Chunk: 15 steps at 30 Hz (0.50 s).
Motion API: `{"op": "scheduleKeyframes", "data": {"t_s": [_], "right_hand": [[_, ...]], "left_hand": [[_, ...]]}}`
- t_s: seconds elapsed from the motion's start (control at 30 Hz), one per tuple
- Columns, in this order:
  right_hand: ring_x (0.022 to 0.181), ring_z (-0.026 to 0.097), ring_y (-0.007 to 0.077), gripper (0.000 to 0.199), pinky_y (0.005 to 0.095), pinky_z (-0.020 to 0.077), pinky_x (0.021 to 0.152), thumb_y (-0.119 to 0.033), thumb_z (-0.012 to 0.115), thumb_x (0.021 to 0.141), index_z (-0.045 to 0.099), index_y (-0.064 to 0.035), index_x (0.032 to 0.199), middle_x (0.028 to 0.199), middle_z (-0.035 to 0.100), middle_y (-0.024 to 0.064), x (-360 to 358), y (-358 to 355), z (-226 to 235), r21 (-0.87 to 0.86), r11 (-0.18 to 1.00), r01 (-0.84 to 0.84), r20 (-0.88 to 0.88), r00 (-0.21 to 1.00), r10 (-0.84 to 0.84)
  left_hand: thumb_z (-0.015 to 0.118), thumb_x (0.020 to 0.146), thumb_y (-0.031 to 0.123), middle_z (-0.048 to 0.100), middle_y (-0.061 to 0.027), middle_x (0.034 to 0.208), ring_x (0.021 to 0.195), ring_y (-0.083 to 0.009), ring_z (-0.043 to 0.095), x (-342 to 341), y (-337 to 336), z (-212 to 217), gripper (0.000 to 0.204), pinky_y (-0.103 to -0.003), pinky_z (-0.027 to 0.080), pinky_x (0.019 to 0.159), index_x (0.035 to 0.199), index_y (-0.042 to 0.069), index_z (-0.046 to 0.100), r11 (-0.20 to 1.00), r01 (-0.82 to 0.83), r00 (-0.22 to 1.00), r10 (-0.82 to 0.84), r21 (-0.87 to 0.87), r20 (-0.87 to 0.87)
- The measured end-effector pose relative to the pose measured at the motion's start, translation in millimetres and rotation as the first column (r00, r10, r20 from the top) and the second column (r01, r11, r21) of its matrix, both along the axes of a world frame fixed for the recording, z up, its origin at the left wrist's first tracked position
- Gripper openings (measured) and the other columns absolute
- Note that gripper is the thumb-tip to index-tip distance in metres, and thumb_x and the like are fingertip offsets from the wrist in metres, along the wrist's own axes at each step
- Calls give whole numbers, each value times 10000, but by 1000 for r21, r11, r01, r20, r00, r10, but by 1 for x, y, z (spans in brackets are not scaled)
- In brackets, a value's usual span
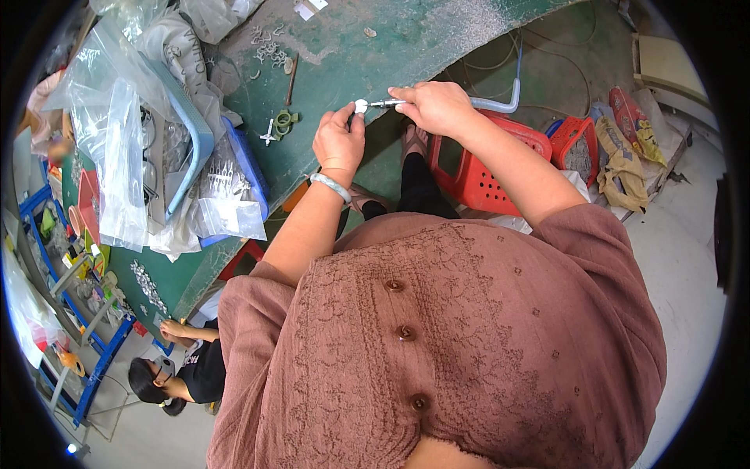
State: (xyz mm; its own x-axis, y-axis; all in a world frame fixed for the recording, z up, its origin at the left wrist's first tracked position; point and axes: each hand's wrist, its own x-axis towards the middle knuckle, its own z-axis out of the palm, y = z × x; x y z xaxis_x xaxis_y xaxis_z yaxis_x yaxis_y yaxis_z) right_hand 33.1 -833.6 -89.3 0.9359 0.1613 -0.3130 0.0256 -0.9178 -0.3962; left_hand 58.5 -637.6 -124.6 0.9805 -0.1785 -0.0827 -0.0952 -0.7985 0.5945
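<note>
The left hand (338, 141) is closed around a small white round part (361, 105), pinched at the tips of thumb and forefinger; a pale green bangle (331, 186) sits on that wrist. Just to the right of the pinch, the right hand (434, 106) is closed around a slim metal-tipped tool (387, 102), whose point touches the white part. A light blue hose (500, 100) runs from behind the right hand, off to the right and then upward. Both hands are held at the edge of the green worktable (367, 47).

To the left of the pinch, near it on the table, lie a green ring-shaped part (283, 121) and a small white cross-shaped piece (269, 133). Farther left stands a blue plastic tray (242, 168) with clear plastic bags (117, 148) heaped on and beside it. Beyond the hands, up the table, a scatter of small white hook-like pieces (269, 48) lies beside a thin dark stick (291, 78).

Below and right of the right hand, on the floor, stands a red plastic basket (484, 176). Well away at lower left, another person (183, 367) in dark clothes sits by the table, near a blue metal frame (94, 344).
</note>
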Motion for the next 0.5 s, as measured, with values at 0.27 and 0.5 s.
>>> {"op": "scheduleKeyframes", "data": {"t_s": [0.27, 0.5], "right_hand": [[804, 632, 293, 343, 425, 499, 669, -329, 502, 867, 583, -204, 1175, 847, 659, 108, 0, 0, -1, 10, 1000, 1, 13, 1000, -1], [769, 611, 280, 357, 399, 488, 654, -331, 524, 852, 585, -197, 1177, 803, 629, 92, -2, 0, -4, 4, 1000, 6, 39, 999, -6]], "left_hand": [[653, 755, 236, 577, -44, 747, 684, -250, 589, 0, 0, 0, 190, -373, 470, 629, 930, 172, 691, 1000, 7, 1000, -7, 10, -31], [672, 752, 241, 551, -39, 683, 632, -207, 559, 1, 0, 1, 211, -328, 457, 611, 938, 145, 696, 1000, 5, 1000, -5, 13, -11]]}}
